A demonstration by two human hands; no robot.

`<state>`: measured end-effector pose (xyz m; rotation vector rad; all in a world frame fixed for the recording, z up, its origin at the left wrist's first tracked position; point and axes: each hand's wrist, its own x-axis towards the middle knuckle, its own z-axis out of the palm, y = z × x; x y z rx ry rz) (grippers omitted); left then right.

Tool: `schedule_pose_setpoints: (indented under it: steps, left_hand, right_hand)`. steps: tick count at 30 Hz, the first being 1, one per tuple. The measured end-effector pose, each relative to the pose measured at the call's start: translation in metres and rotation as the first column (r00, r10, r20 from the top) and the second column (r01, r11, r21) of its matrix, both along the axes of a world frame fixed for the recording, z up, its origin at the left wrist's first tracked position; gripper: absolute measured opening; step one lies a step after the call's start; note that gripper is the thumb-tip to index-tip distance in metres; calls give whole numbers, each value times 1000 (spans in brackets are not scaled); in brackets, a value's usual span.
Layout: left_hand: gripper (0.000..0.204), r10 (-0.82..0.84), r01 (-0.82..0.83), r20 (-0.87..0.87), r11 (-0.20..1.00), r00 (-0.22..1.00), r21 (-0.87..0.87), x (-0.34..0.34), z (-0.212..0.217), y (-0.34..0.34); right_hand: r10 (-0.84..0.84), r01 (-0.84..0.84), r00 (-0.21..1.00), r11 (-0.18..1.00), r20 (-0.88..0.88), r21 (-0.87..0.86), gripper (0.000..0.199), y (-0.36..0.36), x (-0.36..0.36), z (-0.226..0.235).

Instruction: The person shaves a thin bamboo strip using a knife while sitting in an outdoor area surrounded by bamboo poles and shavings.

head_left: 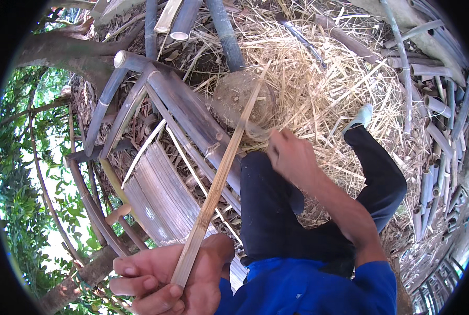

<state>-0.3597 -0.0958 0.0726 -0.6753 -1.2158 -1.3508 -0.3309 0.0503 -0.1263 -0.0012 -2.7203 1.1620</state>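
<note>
Bamboo, split into one long narrow strip (216,189), held slantwise across the upturned palm of the left hand (187,273), with fingers bent round its near end. Far end reaching up over a round flat-topped block (224,100). Near the strip's upper half, the right hand (293,156), fingers drawn in, beside a thin pale curl (257,133); too blurred to tell whether pinching it. Beyond, loose straw-coloured shavings (323,100); leftward, slatted bamboo panel (161,184) and thick bamboo pole (184,107).

The bamboo strip (216,185) is pale tan, streaked lengthwise with brown; the straw (318,105) is yellow, the shirt (297,289) bright blue, the trousers (268,210) black, the leaves (40,189) green.
</note>
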Motion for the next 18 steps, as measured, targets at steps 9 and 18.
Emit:
schedule_pose_setpoints:
  steps: [9,18]
  left_hand:
    - [52,36,-37,34,999,999,30,-11,0,-6]
    - [51,-46,49,19,991,999,-129,3,0,-27]
  right_hand:
    - [-214,181,860,977,464,115,22,78,-55,-153]
    - [-90,74,938,995,336,62,22,39,6,-34]
